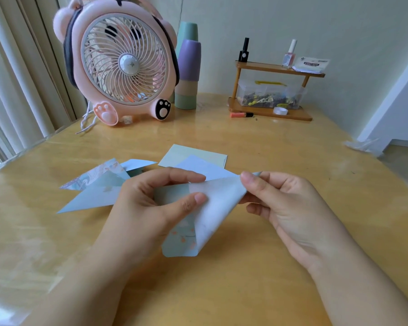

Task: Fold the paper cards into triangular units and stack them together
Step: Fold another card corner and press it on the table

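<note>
Both hands hold one blue card (212,208) up over the middle of the tabletop (269,255). The left hand (151,208) pinches its left side, thumb on top and curled fingers (186,177) behind. The right hand (287,208) pinches the top right corner between thumb and first finger, and its other fingers are bent. The card is bent over, so its pale back shows on top and its flower side shows below.

Behind the left hand lie folded pieces (97,187) with pointed ends; I count about three, but they overlap. Farther back lie two flat cards (193,158), one green and one blue on top of it.

At the far left corner stands one pink fan (120,64), with a stack of cups (187,67) beside it. At the far right edge is a small wooden shelf (276,90). Two little bottles (290,54) stand on top, and a clear box (269,95) full of small clips sits under them.
</note>
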{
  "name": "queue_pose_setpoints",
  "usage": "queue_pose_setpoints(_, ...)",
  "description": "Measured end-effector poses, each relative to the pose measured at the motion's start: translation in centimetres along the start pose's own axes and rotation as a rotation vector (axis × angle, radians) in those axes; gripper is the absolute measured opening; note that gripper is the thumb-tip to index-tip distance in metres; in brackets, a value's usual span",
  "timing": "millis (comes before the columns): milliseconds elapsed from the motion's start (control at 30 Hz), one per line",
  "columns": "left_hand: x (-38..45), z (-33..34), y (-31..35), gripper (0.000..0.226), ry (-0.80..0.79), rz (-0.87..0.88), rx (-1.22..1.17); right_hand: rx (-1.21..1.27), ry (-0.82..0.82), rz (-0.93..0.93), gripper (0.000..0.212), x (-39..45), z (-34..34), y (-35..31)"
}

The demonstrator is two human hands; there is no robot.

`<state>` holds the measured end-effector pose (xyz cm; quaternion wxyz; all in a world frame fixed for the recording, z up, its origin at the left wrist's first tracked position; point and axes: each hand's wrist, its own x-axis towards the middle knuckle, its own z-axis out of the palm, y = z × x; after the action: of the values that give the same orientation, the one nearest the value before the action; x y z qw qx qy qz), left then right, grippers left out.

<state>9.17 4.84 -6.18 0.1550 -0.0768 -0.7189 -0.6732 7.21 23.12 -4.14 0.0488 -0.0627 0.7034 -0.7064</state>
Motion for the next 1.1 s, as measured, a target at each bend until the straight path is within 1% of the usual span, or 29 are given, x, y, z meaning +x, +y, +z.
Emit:
queue_pose_setpoints(100, -0.03, -0.05, -0.07, 0.018, 0.0, -0.004, -0.022, 0.021, 0.017, -0.033, 0.029, 0.03, 0.04, -0.03)
queue_pose_setpoints(267, -0.1, -0.03, -0.12, 0.02, 0.003, 0.004, -0.024, 0.048, 0.056, -0.074, 0.028, 0.01, 0.06, -0.02)
queue_pose_setpoints(467, -0.08, 0.05, -0.21, 0.019, 0.012, 0.018, -0.021, 0.063, 0.08, -0.083, 0.025, 0.05, 0.04, 0.13)
queue_pose_setpoints(800, -0.11, 0.05, -0.15, 0.018, 0.031, 0.028, 0.003, 0.094, 0.073, -0.088, 0.021, 0.05, -0.01, 0.16)
queue_pose_setpoints(933, -0.12, 0.0, -0.18, 0.019, 0.03, 0.028, 0.0, 0.103, 0.043, -0.083, 0.016, 0.2, -0.2, 0.2)
queue_pose_setpoints(1033, -0.09, -0.04, -0.29, 0.019, 0.033, 0.031, 0.005, 0.124, 0.02, -0.077, 0.019, 0.22, -0.17, 0.22)
queue_pose_setpoints(1100, -0.05, -0.05, -0.33, 0.019, 0.034, 0.034, 0.009, 0.149, 0.016, -0.065, 0.028, 0.22, -0.14, 0.18)
